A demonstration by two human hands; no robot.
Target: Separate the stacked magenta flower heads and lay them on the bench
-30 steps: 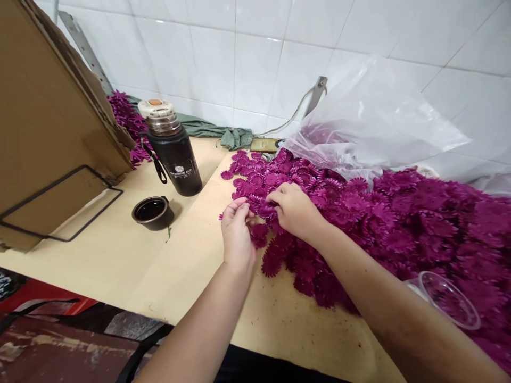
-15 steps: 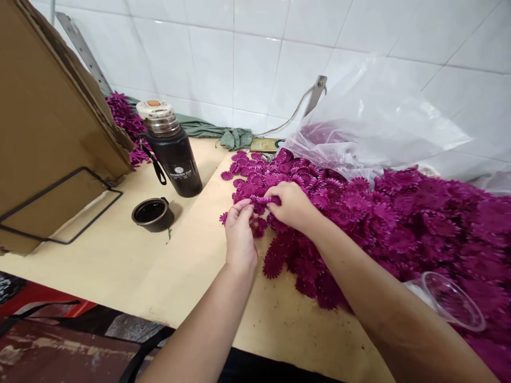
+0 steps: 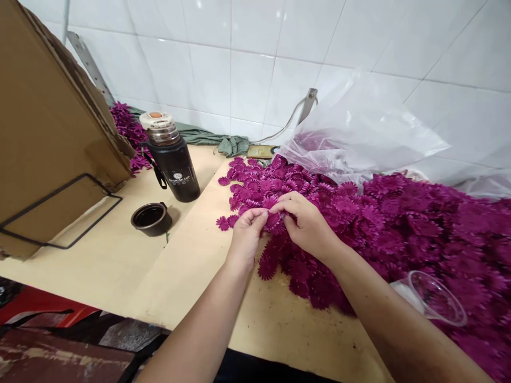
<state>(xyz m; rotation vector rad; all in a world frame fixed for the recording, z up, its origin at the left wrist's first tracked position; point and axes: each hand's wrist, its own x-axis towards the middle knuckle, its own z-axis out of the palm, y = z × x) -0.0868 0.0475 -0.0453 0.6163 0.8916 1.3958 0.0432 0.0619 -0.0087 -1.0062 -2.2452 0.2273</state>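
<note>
As a purple flower (image 3: pixel 273 222), edge-on moments ago, shows its face, left hand (image 3: pixel 247 236) and right hand (image 3: pixel 306 222) pinch it, seemingly mid-work, behind the front edge of the surface (image 3: pixel 179 276).

The black bottle (image 3: pixel 175 167) reads "FASHION CUP"; smaller print is illegible.

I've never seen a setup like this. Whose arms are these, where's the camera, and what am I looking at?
There's no robot here: these are a person's bare arms, seen from a camera worn on their own head, looking forward and down. The left hand and right hand hold a purple flower-shaped piece between their fingertips; whether it's one layer or several, I can't tell. On the table, a large pile of similar pieces spreads to the right. To the left stand a black bottle and a small dark cup.
</note>
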